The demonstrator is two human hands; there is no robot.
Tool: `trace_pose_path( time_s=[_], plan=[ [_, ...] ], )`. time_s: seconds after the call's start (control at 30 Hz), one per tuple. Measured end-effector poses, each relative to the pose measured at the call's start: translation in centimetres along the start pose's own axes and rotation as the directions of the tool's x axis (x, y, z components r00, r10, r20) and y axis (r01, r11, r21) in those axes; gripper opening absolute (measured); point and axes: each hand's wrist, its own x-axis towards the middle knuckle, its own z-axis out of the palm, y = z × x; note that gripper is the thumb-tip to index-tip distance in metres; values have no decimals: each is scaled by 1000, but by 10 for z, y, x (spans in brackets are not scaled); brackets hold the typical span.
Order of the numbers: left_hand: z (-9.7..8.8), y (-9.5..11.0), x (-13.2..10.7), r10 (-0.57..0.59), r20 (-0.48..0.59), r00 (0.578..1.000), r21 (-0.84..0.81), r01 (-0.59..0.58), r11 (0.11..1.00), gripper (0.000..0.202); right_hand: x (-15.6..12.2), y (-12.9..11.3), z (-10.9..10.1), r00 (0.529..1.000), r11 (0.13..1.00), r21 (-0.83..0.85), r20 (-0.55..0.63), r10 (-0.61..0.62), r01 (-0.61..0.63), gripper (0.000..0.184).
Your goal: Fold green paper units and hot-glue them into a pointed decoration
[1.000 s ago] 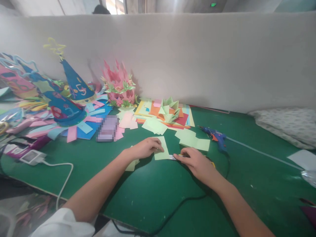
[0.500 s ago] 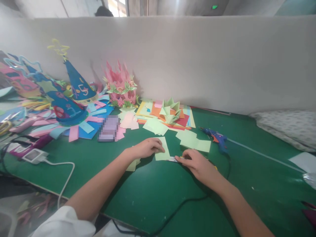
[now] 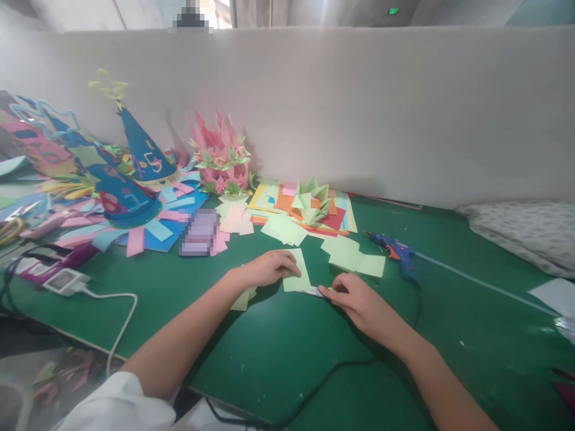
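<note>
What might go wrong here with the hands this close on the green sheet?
1. The left hand pins the green sheet close to the small tool in the right hand; a slip might catch fingertips.
2. The black cord lies under the right forearm and might snag, dragging the glue gun.

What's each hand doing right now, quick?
Left hand: open, pressing on the light green paper.
Right hand: closed on a small tool at the paper's edge.

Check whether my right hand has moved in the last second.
No. The right hand, gripping a small tool, stays at the green sheet's near right corner, just as far from the glue gun.
</note>
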Motion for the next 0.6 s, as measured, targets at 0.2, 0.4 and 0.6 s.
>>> trace_pose_path(
  time_s=[0.2,0.4,0.6],
  plan=[
    [0,1,-1,-6,2,1000,-17,6,1000,23,5,-6,1,1000,999,-9,-3,-31,31,39],
    [1,-1,-1,-7,-5,1000,-19,7,1000,23,2,-7,2,1000,1000,-1,15,-16,16,40],
    [1,-2,-1,-18,-3,1000,-25,18,1000,25,-1,-4,-5,999,997,74,53,1,-5,40]
  ],
)
